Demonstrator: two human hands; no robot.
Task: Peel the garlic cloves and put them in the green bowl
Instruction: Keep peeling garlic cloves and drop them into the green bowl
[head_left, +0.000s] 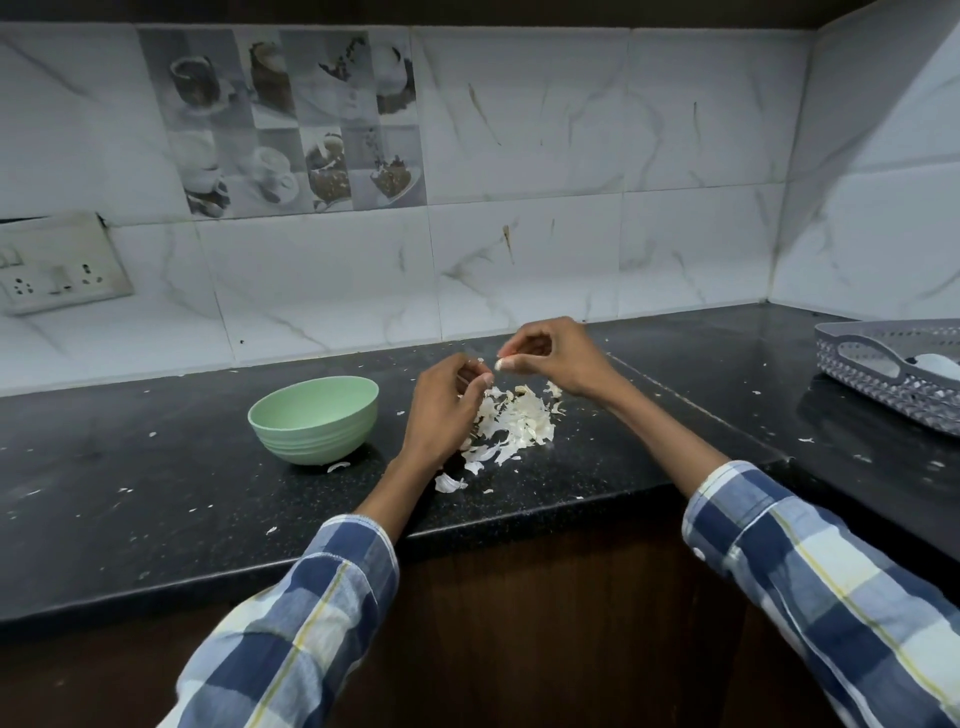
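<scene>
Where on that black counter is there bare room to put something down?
Left of the green bowl, the counter holds only scattered flecks. Another patch lies between the garlic skins and the grey basket. It is crowded around the skins, under both hands.

Both arms reach forward, sleeves in blue-and-white check drawn back from the wrists. Left hand (447, 400) is raised, back toward the camera, fingers curled inward with thumb and forefinger tips pressed together. Right hand (550, 353) sits slightly higher and just beside it, fingers curled, thumb and forefinger pinching a small pale piece. The hands are not touching.
</scene>
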